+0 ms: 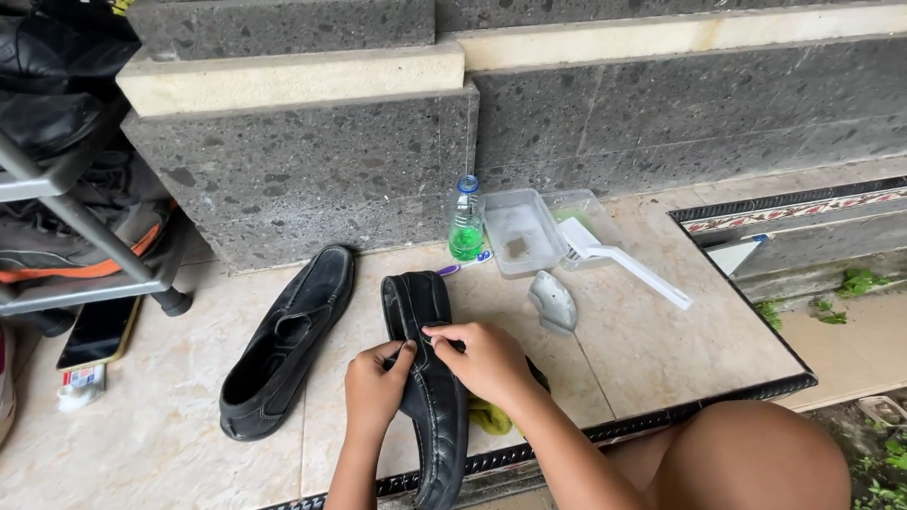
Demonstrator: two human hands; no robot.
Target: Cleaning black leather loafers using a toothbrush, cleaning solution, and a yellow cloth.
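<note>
At lower centre, the left hand (376, 385) and right hand (484, 359) both clasp a black shoe (430, 378), fingers closed around its upper. A second black shoe (283, 345) lies just left on the tiled floor (661, 349), with a green bottle (465, 219) above centre.

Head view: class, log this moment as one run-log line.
left hand: holds black shoe | right hand: pinches its edge | second shoe: on tiles | green bottle: upright

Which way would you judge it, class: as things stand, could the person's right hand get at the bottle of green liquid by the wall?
Probably yes. The right hand rests on the black shoe, and only bare tile lies between it and the bottle.
</note>
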